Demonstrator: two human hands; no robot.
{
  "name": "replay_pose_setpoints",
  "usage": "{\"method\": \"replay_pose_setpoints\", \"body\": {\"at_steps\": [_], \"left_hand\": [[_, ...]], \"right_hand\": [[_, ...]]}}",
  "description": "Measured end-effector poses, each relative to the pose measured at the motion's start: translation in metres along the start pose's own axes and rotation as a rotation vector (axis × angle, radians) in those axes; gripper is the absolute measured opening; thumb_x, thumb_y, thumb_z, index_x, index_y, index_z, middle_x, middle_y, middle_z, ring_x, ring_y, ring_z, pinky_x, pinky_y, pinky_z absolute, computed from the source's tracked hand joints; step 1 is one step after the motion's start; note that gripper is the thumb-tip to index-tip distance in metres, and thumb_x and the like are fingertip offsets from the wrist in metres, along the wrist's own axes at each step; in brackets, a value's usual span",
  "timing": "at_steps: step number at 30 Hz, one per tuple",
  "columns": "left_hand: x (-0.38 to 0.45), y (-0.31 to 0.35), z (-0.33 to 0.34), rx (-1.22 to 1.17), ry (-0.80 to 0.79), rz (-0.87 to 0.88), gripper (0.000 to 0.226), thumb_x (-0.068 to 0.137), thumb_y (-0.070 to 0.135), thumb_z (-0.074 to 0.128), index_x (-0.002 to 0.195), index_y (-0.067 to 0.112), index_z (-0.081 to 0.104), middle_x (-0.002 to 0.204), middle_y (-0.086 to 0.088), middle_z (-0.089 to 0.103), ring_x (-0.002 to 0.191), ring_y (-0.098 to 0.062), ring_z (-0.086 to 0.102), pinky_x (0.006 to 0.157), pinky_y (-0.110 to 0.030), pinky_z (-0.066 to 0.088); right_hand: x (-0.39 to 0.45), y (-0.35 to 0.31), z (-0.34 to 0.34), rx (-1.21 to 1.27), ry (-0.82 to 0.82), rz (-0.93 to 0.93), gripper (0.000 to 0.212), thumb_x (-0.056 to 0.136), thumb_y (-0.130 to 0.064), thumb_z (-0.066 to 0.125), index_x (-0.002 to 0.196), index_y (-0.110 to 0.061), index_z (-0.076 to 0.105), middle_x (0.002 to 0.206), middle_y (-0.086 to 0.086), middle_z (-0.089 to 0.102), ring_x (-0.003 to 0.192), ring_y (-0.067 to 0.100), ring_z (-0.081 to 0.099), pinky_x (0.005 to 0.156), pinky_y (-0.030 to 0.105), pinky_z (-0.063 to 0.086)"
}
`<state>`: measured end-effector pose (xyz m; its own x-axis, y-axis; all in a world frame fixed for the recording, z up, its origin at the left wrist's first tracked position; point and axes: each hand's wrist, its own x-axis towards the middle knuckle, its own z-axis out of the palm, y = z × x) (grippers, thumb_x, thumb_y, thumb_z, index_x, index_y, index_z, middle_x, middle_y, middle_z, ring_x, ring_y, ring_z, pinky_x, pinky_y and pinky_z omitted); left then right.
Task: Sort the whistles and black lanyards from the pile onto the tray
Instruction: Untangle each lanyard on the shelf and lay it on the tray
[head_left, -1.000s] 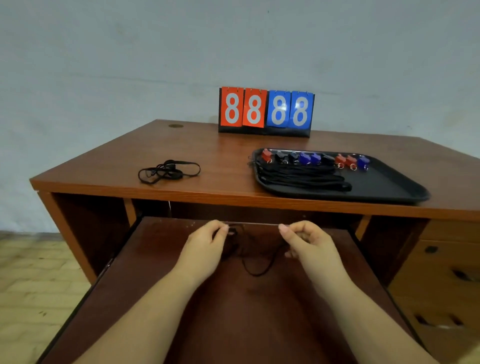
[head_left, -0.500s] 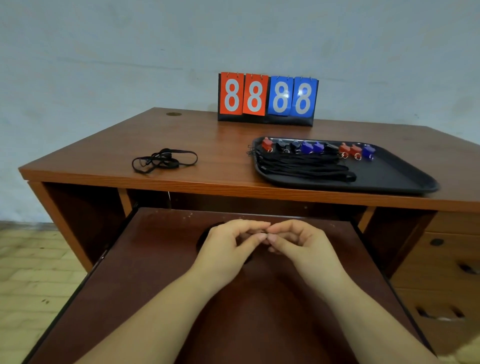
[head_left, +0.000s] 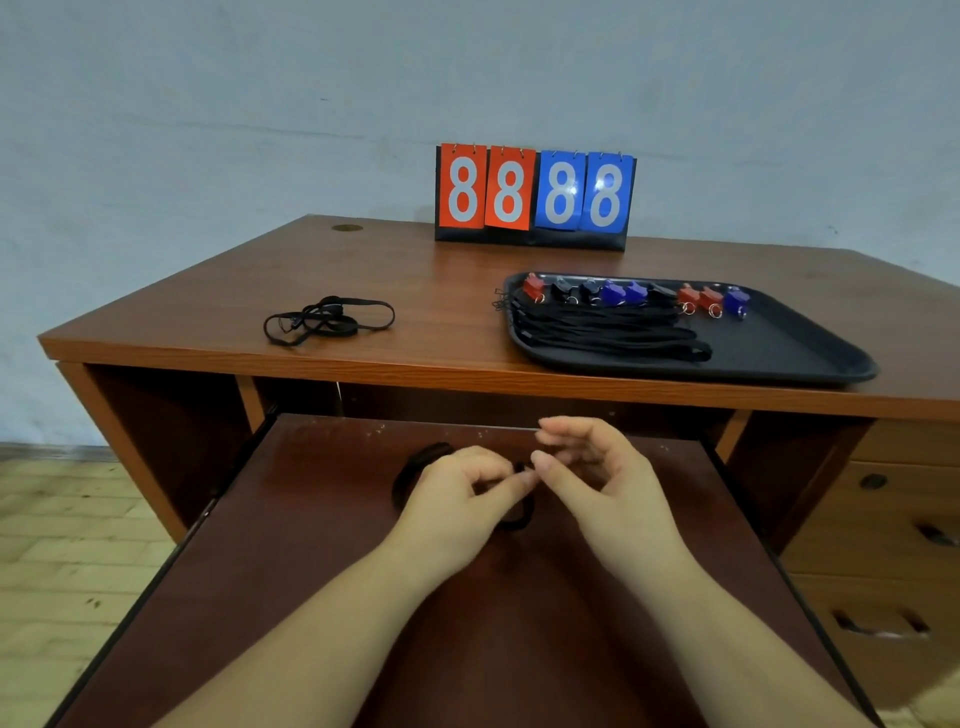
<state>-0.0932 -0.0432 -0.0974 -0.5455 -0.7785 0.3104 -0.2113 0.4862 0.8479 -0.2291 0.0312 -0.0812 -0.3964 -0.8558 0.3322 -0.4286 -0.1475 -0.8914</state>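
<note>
Desktop (head_left: 441, 291) open between loose lanyard (head_left: 327, 319) and tray (head_left: 810, 343) — scoreboard (head_left: 535, 195) behind.

Flip scoreboard (head_left: 535, 200) at the desk's (head_left: 415, 291) back edge reads 8 8 on orange cards, 8 8 on blue. No other text legible.

a brown wooden desk (head_left: 395, 291) stands against a pale blue-grey wall (head_left: 260, 104), a red-and-blue flip scoreboard (head_left: 535, 195) reading 8888 at its back edge. a dark pull-out wooden shelf (head_left: 311, 545) extends below; drawers (head_left: 883, 519) sit at right.
</note>
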Motion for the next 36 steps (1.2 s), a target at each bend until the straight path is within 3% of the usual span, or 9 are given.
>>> {"method": "replay_pose_setpoints", "body": {"at_steps": [4,8,13,17,22,25,28,31,36], "left_hand": [[0.001,0.007,0.0,-0.105,0.071,-0.078,0.018,0.09,0.025,0.057,0.09,0.022,0.074,0.094,0.002,0.057,0.087,0.005,0.053,0.082,-0.014,0.041],[0.0,0.018,-0.002,-0.23,0.096,-0.136,0.023,0.094,0.024,0.05,0.094,0.035,0.07,0.103,0.0,0.059,0.088,0.009,0.056,0.081,-0.002,0.039],[0.004,0.022,-0.005,-0.778,0.161,-0.41,0.031,0.098,0.024,0.041,0.091,0.019,0.071,0.099,-0.003,0.069,0.097,-0.017,0.062,0.082,-0.026,0.047],[0.011,0.023,-0.015,-1.222,0.266,-0.518,0.03,0.1,0.023,0.036,0.088,0.01,0.059,0.087,-0.009,0.074,0.087,-0.019,0.068,0.076,-0.032,0.05],[0.021,0.009,-0.033,-1.422,0.475,-0.532,0.034,0.103,0.023,0.03,0.077,0.011,0.048,0.068,-0.008,0.072,0.083,-0.021,0.065,0.073,-0.036,0.05],[0.026,-0.005,-0.043,-1.465,0.564,-0.535,0.036,0.102,0.023,0.03,0.071,0.013,0.044,0.051,0.001,0.047,0.054,-0.012,0.05,0.066,-0.03,0.047],[0.027,-0.011,-0.045,-1.374,0.566,-0.565,0.036,0.102,0.025,0.031,0.07,0.015,0.044,0.042,0.007,0.03,0.035,-0.006,0.028,0.054,-0.02,0.033],[0.025,-0.011,-0.041,-1.042,0.538,-0.518,0.034,0.101,0.024,0.034,0.072,0.014,0.048,0.039,0.009,0.031,0.035,-0.005,0.027,0.05,-0.02,0.027],[0.013,-0.007,-0.022,-0.2,0.306,-0.196,0.031,0.099,0.024,0.038,0.082,0.019,0.063,0.064,0.005,0.059,0.045,-0.002,0.043,0.052,-0.025,0.037]], "right_hand": [[0.0,0.005,0.003,-0.078,-0.213,0.135,0.043,0.087,-0.024,0.065,0.125,-0.037,0.048,0.109,-0.022,0.062,0.105,-0.01,0.054,0.09,0.007,0.038],[-0.001,0.004,0.007,-0.007,-0.335,0.133,0.014,0.095,-0.023,0.051,0.103,-0.026,0.063,0.08,-0.011,0.071,0.083,-0.002,0.064,0.085,0.017,0.046],[-0.001,0.006,0.008,0.082,-0.364,0.19,0.029,0.098,-0.028,0.044,0.079,-0.023,0.066,0.051,-0.007,0.05,0.058,0.01,0.051,0.072,0.032,0.049],[0.001,0.007,0.009,0.135,-0.406,0.259,0.03,0.099,-0.025,0.043,0.077,-0.016,0.061,0.045,-0.01,0.039,0.052,0.014,0.041,0.061,0.023,0.049],[0.011,0.011,-0.002,0.299,-0.323,0.425,0.035,0.099,-0.029,0.04,0.068,-0.014,0.049,0.043,-0.01,0.029,0.037,0.005,0.029,0.053,0.024,0.044],[0.017,0.008,-0.016,0.595,-0.192,0.569,0.036,0.099,-0.03,0.04,0.066,-0.015,0.047,0.046,-0.006,0.027,0.036,0.007,0.027,0.053,0.025,0.039],[0.02,0.005,-0.026,0.811,-0.061,0.659,0.039,0.099,-0.031,0.04,0.064,-0.016,0.047,0.046,-0.006,0.028,0.035,0.007,0.028,0.056,0.025,0.036],[0.021,0.006,-0.028,0.846,0.006,0.668,0.04,0.099,-0.032,0.04,0.063,-0.016,0.048,0.044,-0.007,0.029,0.034,0.007,0.028,0.057,0.025,0.037],[0.015,0.018,-0.012,0.093,-0.092,0.3,0.038,0.099,-0.033,0.04,0.065,-0.018,0.051,0.038,-0.009,0.039,0.037,0.003,0.038,0.061,0.034,0.044]]}}
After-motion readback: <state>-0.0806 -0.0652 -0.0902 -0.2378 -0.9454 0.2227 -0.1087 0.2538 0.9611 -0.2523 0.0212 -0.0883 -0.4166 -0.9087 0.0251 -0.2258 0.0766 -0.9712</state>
